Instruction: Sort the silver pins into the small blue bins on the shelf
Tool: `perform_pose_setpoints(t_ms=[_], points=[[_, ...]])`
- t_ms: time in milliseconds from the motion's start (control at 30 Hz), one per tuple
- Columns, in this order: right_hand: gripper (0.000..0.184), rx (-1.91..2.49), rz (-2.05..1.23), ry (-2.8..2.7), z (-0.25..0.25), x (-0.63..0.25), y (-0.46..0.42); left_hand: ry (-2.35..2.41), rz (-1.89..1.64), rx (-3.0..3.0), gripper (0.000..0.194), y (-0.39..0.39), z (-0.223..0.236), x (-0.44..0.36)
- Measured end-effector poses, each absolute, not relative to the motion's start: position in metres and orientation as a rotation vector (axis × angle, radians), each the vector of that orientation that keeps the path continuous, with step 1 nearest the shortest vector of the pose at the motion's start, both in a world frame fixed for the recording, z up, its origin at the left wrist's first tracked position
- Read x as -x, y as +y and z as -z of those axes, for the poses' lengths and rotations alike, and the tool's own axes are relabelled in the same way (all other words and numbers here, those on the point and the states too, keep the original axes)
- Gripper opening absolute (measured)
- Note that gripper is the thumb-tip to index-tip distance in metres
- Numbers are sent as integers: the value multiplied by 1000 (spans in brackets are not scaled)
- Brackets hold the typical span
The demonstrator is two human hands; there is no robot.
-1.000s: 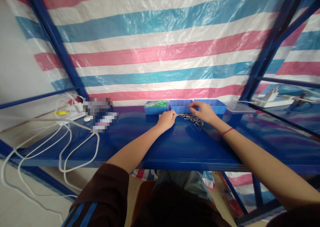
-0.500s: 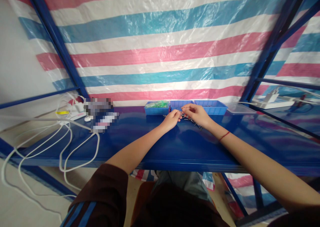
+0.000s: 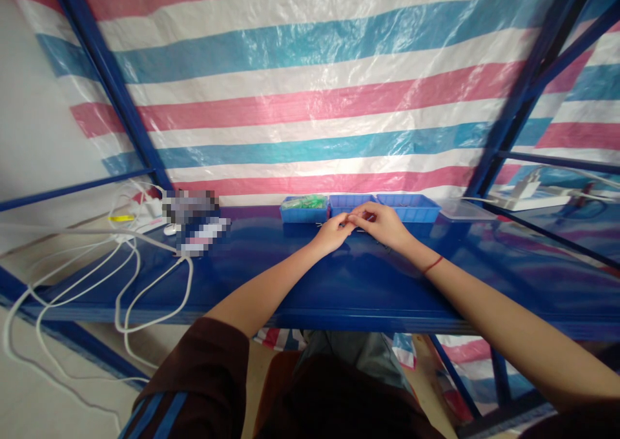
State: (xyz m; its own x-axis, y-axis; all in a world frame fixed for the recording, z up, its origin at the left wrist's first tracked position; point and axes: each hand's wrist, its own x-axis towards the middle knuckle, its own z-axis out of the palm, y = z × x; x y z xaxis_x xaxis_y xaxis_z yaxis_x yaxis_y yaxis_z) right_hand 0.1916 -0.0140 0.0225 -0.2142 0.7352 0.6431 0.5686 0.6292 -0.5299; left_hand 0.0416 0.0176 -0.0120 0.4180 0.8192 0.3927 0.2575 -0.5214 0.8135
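Note:
My left hand (image 3: 335, 232) and my right hand (image 3: 380, 222) meet fingertip to fingertip just above the blue tabletop (image 3: 310, 284). Both have their fingers pinched together; whatever sits between them is too small and too covered to name. Behind and beneath the hands lie several thin metal pieces, perhaps screws or pins (image 3: 385, 246), mostly hidden by my right hand. Just beyond stand a blue bin holding green plastic-wrapped items (image 3: 305, 203), a middle blue bin (image 3: 346, 203) partly covered by my hands, and a wider blue bin (image 3: 411, 210) on the right.
A clear plastic lid or tray (image 3: 467, 209) lies right of the bins. White cables (image 3: 130, 284) loop over the table's left end beside a power strip (image 3: 140, 227). Another white power strip (image 3: 526, 197) is at the right. Blue metal posts (image 3: 104, 77) frame a striped plastic sheet (image 3: 300, 103).
My right hand has shifted slightly left and its fingertips now touch those of my left hand. The loose metal pieces are more covered than before.

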Motion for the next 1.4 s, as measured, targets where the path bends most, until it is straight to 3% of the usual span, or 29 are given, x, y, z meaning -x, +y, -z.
perform_pose_setpoints(t_ms=[467,800,1067,1233,1400], points=[[22,1063,-62,-1958,-22,-197,-11,1005,-1372,-2186,15,24,6,-30],[25,1317,-109,-1747,-14,-218,13,1010,-1084,-2683,45,16,-1,-17],[20,1619,196,-1308,-13,-264,26,1002,-965,-2941,36,20,0,-9],[24,1626,140,-1579,-17,-269,25,1037,-846,-3061,34,17,3,-13],[50,1632,-66,-2012,-11,-249,18,1342,-847,-2932,37,21,8,-11]])
